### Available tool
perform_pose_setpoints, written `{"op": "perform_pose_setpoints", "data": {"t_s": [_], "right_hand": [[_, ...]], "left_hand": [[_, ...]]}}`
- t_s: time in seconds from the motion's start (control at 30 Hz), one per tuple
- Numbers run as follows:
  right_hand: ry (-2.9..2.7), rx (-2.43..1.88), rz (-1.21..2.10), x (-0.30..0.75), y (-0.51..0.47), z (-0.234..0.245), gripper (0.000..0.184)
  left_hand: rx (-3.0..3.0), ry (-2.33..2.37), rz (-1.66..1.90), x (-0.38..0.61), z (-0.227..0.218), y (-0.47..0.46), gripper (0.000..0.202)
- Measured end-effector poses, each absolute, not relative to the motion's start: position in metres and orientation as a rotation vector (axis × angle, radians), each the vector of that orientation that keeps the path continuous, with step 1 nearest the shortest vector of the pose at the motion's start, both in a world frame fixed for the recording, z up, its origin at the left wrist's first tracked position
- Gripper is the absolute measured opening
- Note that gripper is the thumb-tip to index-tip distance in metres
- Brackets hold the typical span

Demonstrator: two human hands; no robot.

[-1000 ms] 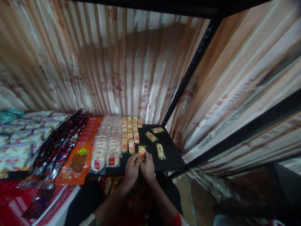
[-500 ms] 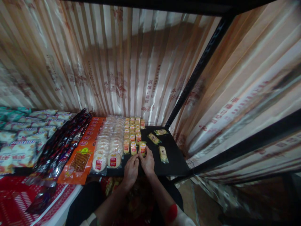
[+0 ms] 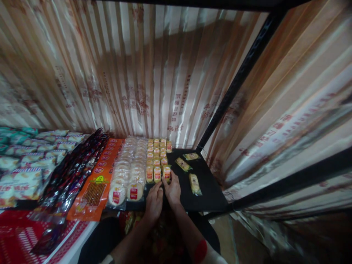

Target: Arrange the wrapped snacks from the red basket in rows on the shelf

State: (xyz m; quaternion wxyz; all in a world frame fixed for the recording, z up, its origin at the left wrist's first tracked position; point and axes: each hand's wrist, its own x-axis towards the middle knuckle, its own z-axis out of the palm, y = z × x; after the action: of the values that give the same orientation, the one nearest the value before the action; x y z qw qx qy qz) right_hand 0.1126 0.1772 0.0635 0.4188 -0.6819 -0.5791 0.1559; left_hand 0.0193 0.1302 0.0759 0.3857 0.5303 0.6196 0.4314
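Observation:
My right hand (image 3: 172, 190) grips a small yellow-wrapped snack cake (image 3: 166, 172) with a red and white label, thumb on its left side and fingers on its right. The cake lies at the front right of several rows of like cakes (image 3: 157, 173). Close beside it, my left hand (image 3: 154, 200) has its fingers stretched forward at the front end of the rows, with nothing visible in them. Three loose cakes lie on the black shelf to the right, the nearest loose cake (image 3: 194, 184) roughly upright in view, the others farther back.
Left of the cakes are two rows of round white crackers (image 3: 134, 190), an orange snack packet (image 3: 93, 194), dark shiny packets (image 3: 63, 183) and white packets (image 3: 26, 179). A red basket (image 3: 16, 234) stands below left. A black post (image 3: 236, 88) rises at the shelf's (image 3: 211, 196) back right corner.
The view has shifted slightly, so the shelf appears a little lower and farther right. Both hands stay at the front of the rows, the right one still on the same cake.

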Motion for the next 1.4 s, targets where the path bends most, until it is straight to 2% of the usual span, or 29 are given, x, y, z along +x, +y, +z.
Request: {"op": "perform_pose_setpoints", "data": {"t_s": [0.27,0.67,1.03,1.4], "right_hand": [[-1.424,-1.634,0.453,0.112,0.18,0.056,0.048],[-1.463,-1.636,0.32,0.108,0.173,0.054,0.043],[-1.341,-1.625,0.481,0.107,0.175,0.054,0.026],[-1.386,-1.618,0.455,0.108,0.176,0.054,0.023]], "left_hand": [[1.42,1.566,1.117,0.016,0.072,0.13,0.039],[1.599,1.496,1.287,0.014,0.051,0.126,0.035],[1.581,1.449,1.262,0.013,0.053,0.126,0.033],[1.523,1.388,1.26,0.011,0.054,0.129,0.033]]}}
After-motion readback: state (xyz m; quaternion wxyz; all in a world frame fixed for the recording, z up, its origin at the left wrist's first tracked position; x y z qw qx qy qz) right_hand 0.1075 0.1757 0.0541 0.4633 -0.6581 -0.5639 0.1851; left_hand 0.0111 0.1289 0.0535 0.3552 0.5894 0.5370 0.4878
